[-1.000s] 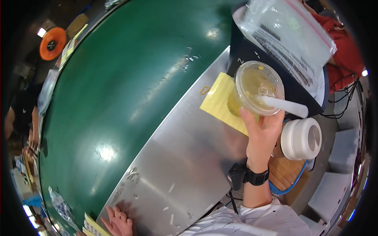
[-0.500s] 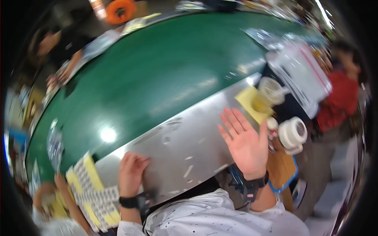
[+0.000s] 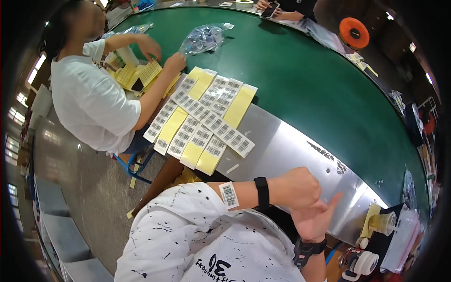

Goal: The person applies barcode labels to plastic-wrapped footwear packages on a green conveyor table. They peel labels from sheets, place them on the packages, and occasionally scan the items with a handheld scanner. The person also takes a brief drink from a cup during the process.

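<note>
My left hand (image 3: 297,187) is curled closed above the metal edge of the table, its fingertips turned away from view. A black band circles its wrist, and a white barcode label (image 3: 229,195) sticks to that forearm. Right below it, my right hand (image 3: 311,222) is turned palm up with the thumb stretched out; the left hand overlaps and partly hides its other fingers. A dark device is strapped to the right wrist. Overlapping sheets of barcode labels (image 3: 192,143) with yellow backing strips lie to the left of both hands.
At the left, a person in a white shirt (image 3: 89,94) reaches toward a clear plastic bag (image 3: 206,38) on the green tabletop (image 3: 300,70). Across the table another person holds a phone (image 3: 270,10). A drink cup (image 3: 381,223) and a white-lidded jug (image 3: 366,263) stand at lower right.
The view has swung left, bringing the label sheets and the neighbour nearer the middle. My hands, apart before, are now together; the left has moved over the right.
</note>
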The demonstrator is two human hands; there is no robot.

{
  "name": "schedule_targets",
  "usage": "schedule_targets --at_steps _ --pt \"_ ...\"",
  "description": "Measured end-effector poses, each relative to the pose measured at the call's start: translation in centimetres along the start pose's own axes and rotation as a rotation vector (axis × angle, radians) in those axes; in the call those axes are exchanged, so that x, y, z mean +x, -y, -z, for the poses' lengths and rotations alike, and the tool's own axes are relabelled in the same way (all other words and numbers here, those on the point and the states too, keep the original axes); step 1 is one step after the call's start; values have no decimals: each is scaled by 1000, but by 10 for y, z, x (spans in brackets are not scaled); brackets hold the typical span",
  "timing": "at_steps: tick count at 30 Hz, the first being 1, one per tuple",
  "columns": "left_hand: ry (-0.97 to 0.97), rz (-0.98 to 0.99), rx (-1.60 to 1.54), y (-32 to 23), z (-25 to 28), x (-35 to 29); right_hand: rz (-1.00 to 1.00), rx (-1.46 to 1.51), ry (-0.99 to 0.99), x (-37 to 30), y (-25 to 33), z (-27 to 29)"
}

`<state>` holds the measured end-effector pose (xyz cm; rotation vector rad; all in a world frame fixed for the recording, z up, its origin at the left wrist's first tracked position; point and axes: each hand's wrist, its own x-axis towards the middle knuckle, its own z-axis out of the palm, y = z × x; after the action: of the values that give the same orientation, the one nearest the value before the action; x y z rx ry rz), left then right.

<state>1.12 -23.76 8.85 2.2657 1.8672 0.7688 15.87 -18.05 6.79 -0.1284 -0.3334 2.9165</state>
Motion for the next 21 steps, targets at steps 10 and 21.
schedule_targets --at_steps 10,21 --pt "105 -19 -193 6 42 -72 -315 -293 -114 -5 -31 22" --pt "24 423 -590 20 80 -164 -618 -1035 143 82 -65 -37"
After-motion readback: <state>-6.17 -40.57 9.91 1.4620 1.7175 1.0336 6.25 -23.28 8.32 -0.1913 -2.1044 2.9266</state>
